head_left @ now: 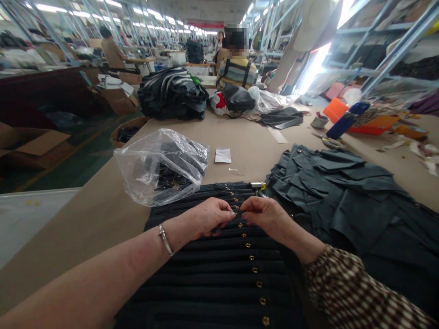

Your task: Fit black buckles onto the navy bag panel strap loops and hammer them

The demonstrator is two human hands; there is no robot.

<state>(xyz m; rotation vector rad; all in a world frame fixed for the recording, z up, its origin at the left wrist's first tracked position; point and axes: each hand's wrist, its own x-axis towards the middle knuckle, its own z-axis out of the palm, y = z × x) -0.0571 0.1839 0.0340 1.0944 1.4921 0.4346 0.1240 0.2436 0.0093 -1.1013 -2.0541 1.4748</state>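
Dark fabric strips [206, 269] lie in overlapping rows in front of me, with a line of gold-coloured metal fittings [254, 270] running down them. Over the upper part of the rows, my left hand [214, 217] is closed, thumb and forefinger pinched. A bit of dark material shows beneath its fingers. My right hand [262, 214] faces it, fingertips also pinched together, a small gap away. Whatever sits between the fingertips is too small to make out. A clear plastic bag [137, 169] with dark pieces and metal fittings inside lies beyond my left hand.
Dark green-grey fabric pieces [329, 192] are heaped at right. A small white paper [223, 156] and a yellow-tipped tool [258, 185] lie ahead. Farther back are a dark garment pile [171, 93], an orange box [373, 124] and a seated person [236, 71]. Cardboard boxes [37, 141] stand left.
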